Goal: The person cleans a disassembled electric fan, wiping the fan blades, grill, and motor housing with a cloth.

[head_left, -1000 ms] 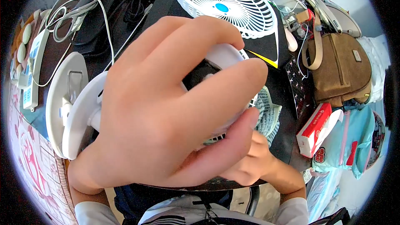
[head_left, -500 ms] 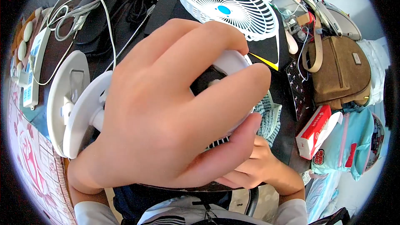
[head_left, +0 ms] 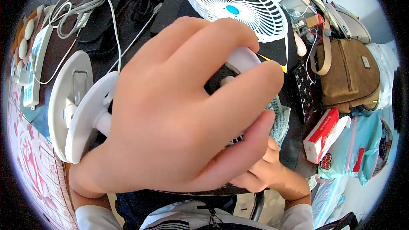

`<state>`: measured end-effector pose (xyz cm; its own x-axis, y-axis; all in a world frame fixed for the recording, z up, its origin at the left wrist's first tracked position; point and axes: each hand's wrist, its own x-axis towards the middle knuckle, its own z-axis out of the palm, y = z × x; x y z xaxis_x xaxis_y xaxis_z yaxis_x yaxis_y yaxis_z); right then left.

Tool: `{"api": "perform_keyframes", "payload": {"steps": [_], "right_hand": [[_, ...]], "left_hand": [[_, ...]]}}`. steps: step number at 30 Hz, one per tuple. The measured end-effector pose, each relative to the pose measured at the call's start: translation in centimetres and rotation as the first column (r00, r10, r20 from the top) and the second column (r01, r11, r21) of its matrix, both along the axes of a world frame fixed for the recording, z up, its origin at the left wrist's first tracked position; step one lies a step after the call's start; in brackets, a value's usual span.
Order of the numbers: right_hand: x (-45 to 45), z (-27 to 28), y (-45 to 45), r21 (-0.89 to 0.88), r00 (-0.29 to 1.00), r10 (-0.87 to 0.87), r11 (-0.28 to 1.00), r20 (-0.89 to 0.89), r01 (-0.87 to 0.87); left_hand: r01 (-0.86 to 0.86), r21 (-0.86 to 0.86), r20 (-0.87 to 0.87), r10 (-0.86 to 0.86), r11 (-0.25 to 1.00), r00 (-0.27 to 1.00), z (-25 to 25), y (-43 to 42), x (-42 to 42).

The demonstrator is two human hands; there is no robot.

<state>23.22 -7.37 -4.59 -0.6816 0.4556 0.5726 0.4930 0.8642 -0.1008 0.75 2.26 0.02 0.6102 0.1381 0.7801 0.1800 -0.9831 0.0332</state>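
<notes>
My left hand [head_left: 170,106] fills the middle of the view, close to the camera. Its fingers curl around a white rounded part [head_left: 245,57] with a dark inside, mostly hidden by the hand. Below it, my right hand [head_left: 264,170] has bent fingers; what they hold is hidden. Some slats [head_left: 237,138] show between the two hands. Left of my left hand stand two white discs [head_left: 87,117] with a short white stem that runs behind the hand. A white fan grille [head_left: 255,15] with a blue centre lies beyond my fingers. Blue-green knitted cloth [head_left: 280,123] shows beside them.
A power strip [head_left: 37,68] and tangled cables [head_left: 70,19] occupy the left side. On the right are a brown bag [head_left: 349,74], a red and white box [head_left: 324,136] and a light-blue bag [head_left: 351,149]. The dark table edge runs near my body.
My left hand and the white rounded part have shifted slightly right. Fewer slats show below it, and it covers more of my right hand, which has also moved slightly right.
</notes>
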Motion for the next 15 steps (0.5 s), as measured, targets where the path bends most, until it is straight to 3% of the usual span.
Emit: {"api": "perform_keyframes", "payload": {"steps": [1,3,4,7,11,15], "right_hand": [[-0.2,0.1,-0.2,-0.005,1.000,-0.013,1.000,0.005,0.013],[-0.7,-0.4,-0.5,0.009,0.999,-0.020,1.000,0.047,0.019],[-1.0,-1.0,-0.7,0.023,0.999,-0.014,1.000,0.051,0.012],[-1.7,-1.4,-1.2,0.074,0.995,-0.069,0.995,0.077,0.063],[-2.3,-1.5,-1.9,0.026,0.984,-0.133,0.991,0.119,0.130],[-2.3,-1.3,-1.8,-0.009,0.989,-0.084,0.996,0.119,0.086]], "left_hand": [[0.028,0.063,0.048,-0.031,0.998,0.998,-0.5,0.5,0.4],[-0.024,-0.022,0.121,0.026,0.999,0.992,-0.5,-0.1,0.9],[-0.094,-0.172,0.134,0.118,0.981,0.984,-0.1,-1.5,1.2],[-0.167,-0.255,0.140,0.207,0.953,0.968,0.0,-1.9,1.2],[-0.172,-0.224,0.164,0.211,0.959,0.963,-0.3,-2.2,1.7],[-0.158,-0.213,0.179,0.197,0.964,0.964,-0.2,-2.0,1.7]]}}
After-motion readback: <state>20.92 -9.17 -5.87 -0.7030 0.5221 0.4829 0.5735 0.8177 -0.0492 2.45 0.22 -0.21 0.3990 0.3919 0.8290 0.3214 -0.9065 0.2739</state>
